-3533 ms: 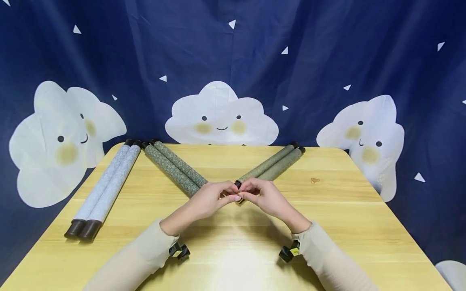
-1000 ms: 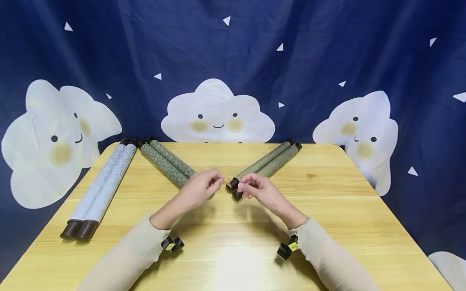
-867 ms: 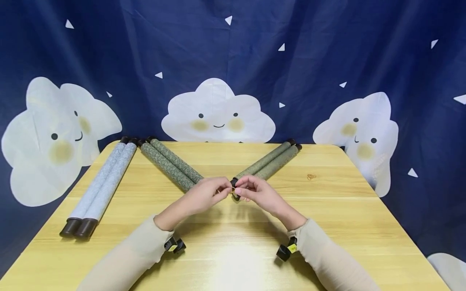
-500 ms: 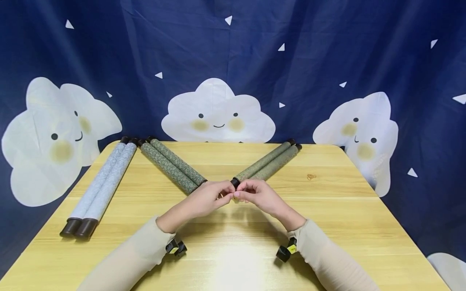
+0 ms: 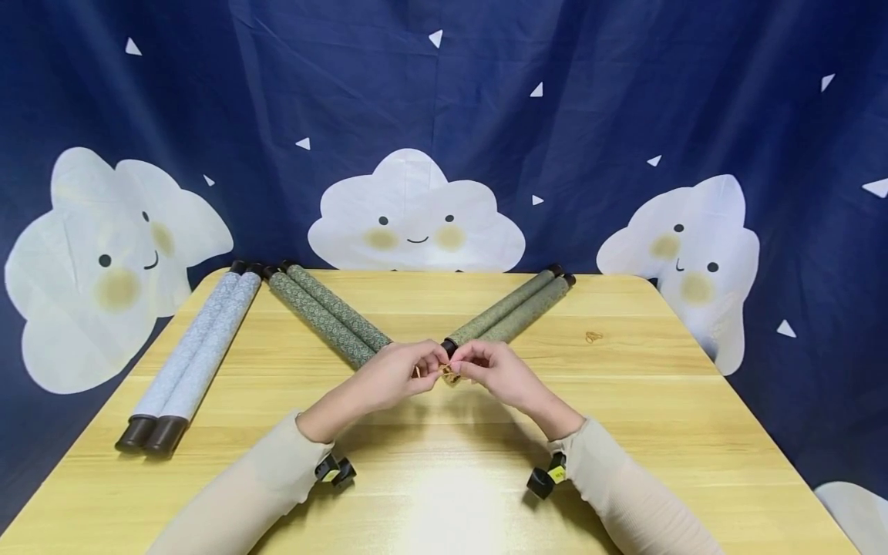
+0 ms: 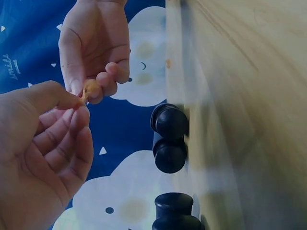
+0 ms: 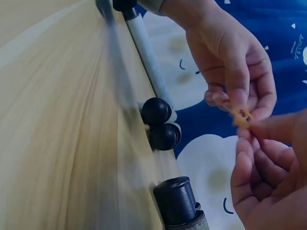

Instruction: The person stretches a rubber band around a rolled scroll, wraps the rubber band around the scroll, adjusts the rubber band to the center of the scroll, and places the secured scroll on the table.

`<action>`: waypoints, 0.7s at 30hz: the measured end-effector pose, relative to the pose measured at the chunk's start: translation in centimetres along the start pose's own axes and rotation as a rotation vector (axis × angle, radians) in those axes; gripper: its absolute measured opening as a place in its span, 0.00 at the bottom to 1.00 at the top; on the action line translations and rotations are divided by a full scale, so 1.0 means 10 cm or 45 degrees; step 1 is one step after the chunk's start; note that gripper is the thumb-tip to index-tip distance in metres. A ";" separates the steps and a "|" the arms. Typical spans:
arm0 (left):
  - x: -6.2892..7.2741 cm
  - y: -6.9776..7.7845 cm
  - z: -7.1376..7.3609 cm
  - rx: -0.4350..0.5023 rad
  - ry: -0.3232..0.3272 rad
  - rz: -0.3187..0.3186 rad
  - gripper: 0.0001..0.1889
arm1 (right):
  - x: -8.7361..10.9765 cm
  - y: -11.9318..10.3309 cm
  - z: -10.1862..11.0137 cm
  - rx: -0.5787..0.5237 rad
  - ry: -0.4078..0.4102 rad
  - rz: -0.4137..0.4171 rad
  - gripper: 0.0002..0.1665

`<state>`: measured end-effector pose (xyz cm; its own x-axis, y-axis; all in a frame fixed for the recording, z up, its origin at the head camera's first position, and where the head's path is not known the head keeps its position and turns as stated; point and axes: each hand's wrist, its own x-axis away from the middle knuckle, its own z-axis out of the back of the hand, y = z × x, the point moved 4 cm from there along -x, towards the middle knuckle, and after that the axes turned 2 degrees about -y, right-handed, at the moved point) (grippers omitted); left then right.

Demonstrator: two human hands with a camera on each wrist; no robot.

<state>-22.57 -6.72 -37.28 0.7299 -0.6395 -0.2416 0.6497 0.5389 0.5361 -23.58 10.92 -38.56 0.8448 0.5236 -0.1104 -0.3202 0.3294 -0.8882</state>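
Note:
Between my two hands is a small bunched orange-yellow rubber band (image 5: 451,375), seen in all three views. My left hand (image 5: 397,376) pinches it between thumb and index finger, and the thumb and index finger of my right hand (image 5: 501,373) pinch its other side. In the left wrist view the twisted rubber band (image 6: 90,89) sits right at the fingertips, which partly hide it. Just beyond my right hand lies a pair of olive rolled scrolls (image 5: 509,307) with dark end caps. Behind my left hand is a dark-green patterned pair of scrolls (image 5: 326,314), near ends hidden.
A light-blue pair of rolled scrolls (image 5: 197,351) with dark caps lies along the table's left side. One or more loose rubber bands (image 5: 593,337) lie on the wooden table (image 5: 659,447) at right. A blue curtain (image 5: 388,85) with clouds hangs behind the far edge.
A second ago my hands were apart, a thin loop at the left fingertips. They have since come together, both pinching the rubber band, which now shows bunched between them. The scrolls stay put.

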 end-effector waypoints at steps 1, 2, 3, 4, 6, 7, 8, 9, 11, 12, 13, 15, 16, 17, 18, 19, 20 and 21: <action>0.00 -0.01 0.00 -0.006 -0.003 0.007 0.10 | 0.00 -0.01 0.02 0.000 0.033 -0.004 0.06; 0.00 -0.02 -0.01 -0.014 -0.007 0.014 0.10 | 0.00 -0.01 0.04 -0.005 0.066 -0.011 0.06; 0.00 -0.03 -0.01 -0.024 -0.012 0.024 0.10 | 0.00 -0.01 0.06 -0.016 0.100 -0.021 0.05; 0.00 -0.05 -0.01 -0.033 -0.019 0.033 0.09 | 0.00 -0.01 0.09 -0.039 0.132 -0.023 0.05; 0.00 -0.06 -0.02 -0.052 -0.032 0.043 0.07 | -0.01 -0.01 0.13 -0.094 0.201 -0.020 0.05; 0.00 -0.07 -0.02 -0.063 -0.035 0.046 0.07 | -0.01 -0.01 0.16 -0.131 0.234 -0.018 0.05; 0.00 -0.08 -0.02 -0.072 -0.038 0.050 0.06 | -0.01 -0.01 0.18 -0.170 0.265 -0.016 0.05; 0.00 -0.09 -0.02 -0.082 -0.040 0.055 0.06 | -0.01 -0.01 0.21 -0.203 0.294 -0.012 0.06; 0.00 -0.10 -0.02 -0.095 -0.044 0.060 0.05 | -0.01 -0.02 0.24 -0.262 0.337 -0.001 0.07; 0.00 -0.11 -0.02 -0.099 -0.045 0.064 0.05 | -0.01 -0.02 0.25 -0.284 0.350 0.002 0.07; 0.00 -0.12 -0.02 -0.107 -0.045 0.067 0.05 | -0.01 -0.02 0.26 -0.303 0.358 0.003 0.07; 0.00 -0.13 -0.02 -0.116 -0.047 0.075 0.04 | -0.01 -0.02 0.26 -0.320 0.359 0.007 0.06; 0.00 -0.13 -0.02 -0.118 -0.050 0.079 0.04 | -0.01 -0.02 0.26 -0.321 0.350 0.010 0.06; 0.00 -0.12 -0.02 -0.115 -0.053 0.082 0.04 | -0.01 -0.03 0.25 -0.318 0.336 0.013 0.06; 0.00 -0.12 -0.02 -0.112 -0.058 0.085 0.04 | -0.01 -0.03 0.23 -0.313 0.315 0.016 0.05; -0.01 -0.11 -0.02 -0.104 -0.066 0.082 0.04 | 0.00 -0.03 0.22 -0.310 0.291 0.017 0.05; -0.01 -0.10 -0.02 -0.090 -0.075 0.079 0.04 | 0.00 -0.03 0.19 -0.298 0.261 0.019 0.04; -0.01 -0.09 -0.02 -0.075 -0.083 0.078 0.05 | 0.00 -0.03 0.17 -0.279 0.229 0.021 0.04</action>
<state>-23.20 -7.07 -37.93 0.7543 -0.6377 -0.1562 0.6174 0.6081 0.4991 -24.24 12.18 -37.54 0.9089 0.3734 -0.1855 -0.2508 0.1341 -0.9587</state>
